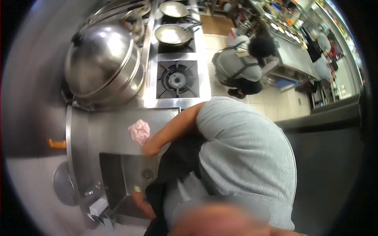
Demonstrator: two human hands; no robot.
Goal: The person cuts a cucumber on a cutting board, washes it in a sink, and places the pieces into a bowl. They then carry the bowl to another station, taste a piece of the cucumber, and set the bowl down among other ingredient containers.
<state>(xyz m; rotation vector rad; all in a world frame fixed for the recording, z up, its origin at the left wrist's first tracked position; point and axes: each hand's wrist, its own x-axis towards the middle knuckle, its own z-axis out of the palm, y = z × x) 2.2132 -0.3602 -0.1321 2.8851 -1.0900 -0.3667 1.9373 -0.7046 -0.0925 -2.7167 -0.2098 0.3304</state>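
Note:
My right hand [151, 148] is at the near edge of a crumpled pink cloth [139, 131], its fingers closed on the cloth, which lies on the steel counter [114, 125] beside the sink. Lower in the view, my left hand [139, 201] is over the sink basin [136, 167], closed around a small yellow-green piece, perhaps a sponge [137, 189]. Motion blur hides some of its fingers. A round drain [147, 174] shows in the basin.
A large lidded steel pot [102, 59] stands beyond the counter, next to a gas burner [176, 80] and two pans [172, 34] on the stove. A faucet [92, 190] is behind the sink. Another person [240, 63] bends near a steel table [295, 57]; others are farther away.

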